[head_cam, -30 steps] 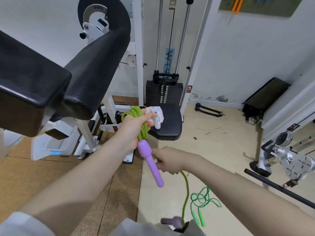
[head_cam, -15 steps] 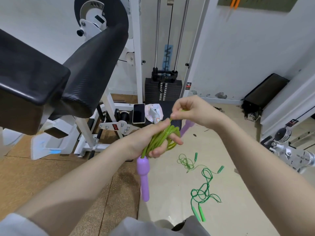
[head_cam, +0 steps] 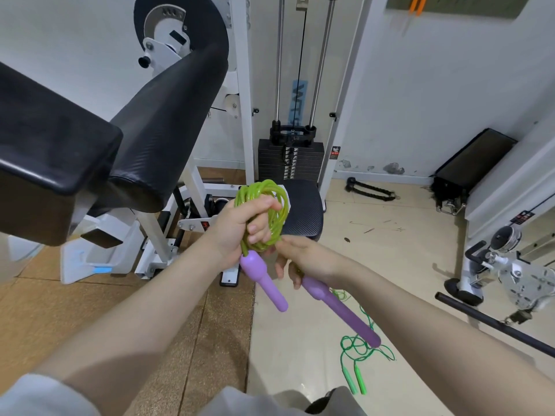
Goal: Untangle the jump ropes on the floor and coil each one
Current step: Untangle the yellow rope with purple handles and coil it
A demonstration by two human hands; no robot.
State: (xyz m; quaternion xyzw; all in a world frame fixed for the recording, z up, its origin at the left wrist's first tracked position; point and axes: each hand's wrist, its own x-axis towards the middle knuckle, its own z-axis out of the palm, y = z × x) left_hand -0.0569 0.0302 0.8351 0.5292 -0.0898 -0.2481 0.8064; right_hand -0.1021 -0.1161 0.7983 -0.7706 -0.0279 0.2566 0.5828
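My left hand (head_cam: 240, 229) grips a coil of lime-green jump rope (head_cam: 264, 202), held up in front of me. One purple handle (head_cam: 264, 280) hangs down below that fist. My right hand (head_cam: 303, 259) sits just under the coil and grips the top of the second purple handle (head_cam: 342, 313), which points down and to the right. A second, thinner green jump rope (head_cam: 360, 352) lies tangled on the cream floor at lower right, its two green handles side by side.
A white weight machine with black pads (head_cam: 144, 121) fills the left. Its weight stack (head_cam: 289, 160) and a black seat pad (head_cam: 303, 211) are just behind my hands. A black strap (head_cam: 369, 190) lies by the wall. Another machine's base (head_cam: 510, 271) stands at right.
My right hand came down from above the coil to just below it, bringing the second purple handle with it. My left hand raised the coil slightly.
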